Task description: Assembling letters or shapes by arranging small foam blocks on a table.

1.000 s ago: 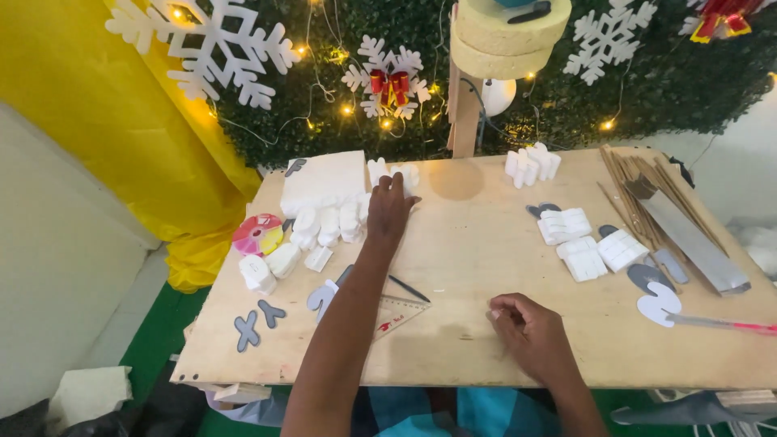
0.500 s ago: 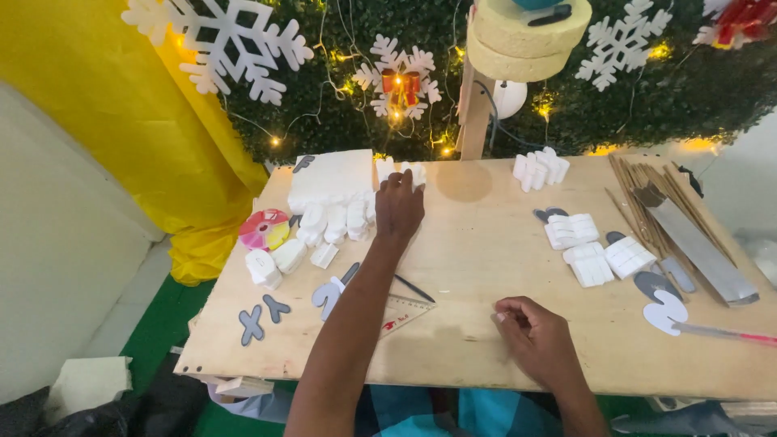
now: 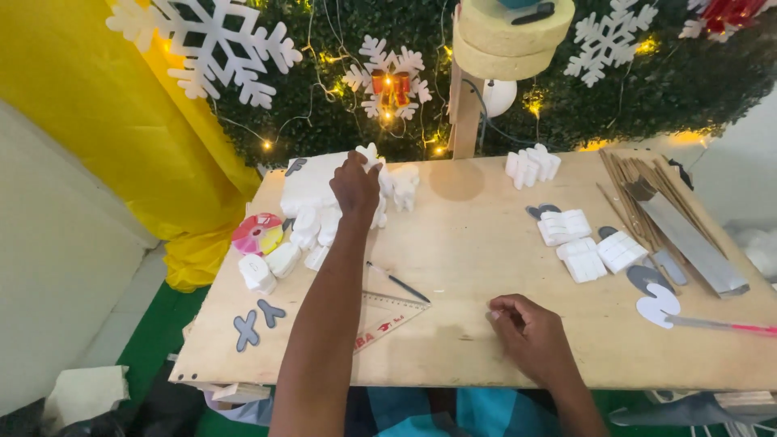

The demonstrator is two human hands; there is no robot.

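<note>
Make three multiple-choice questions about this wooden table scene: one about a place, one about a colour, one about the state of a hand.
1. Where does the triangular ruler lie?
A. near the front edge, between the two arms
B. at the far right corner
C. on the floor

2. What colour is the cloth hanging at the left?
A. blue
B. yellow
C. black

3. What is the right hand doing?
A. lifting a snowflake
B. holding the pen
C. resting on the table, fingers curled

Answers:
1 A, it lies beside the left forearm, near the pen.
2 B, the cloth is bright yellow.
3 C, it lies on bare wood, while the left hand reaches the white foam pieces.
</note>
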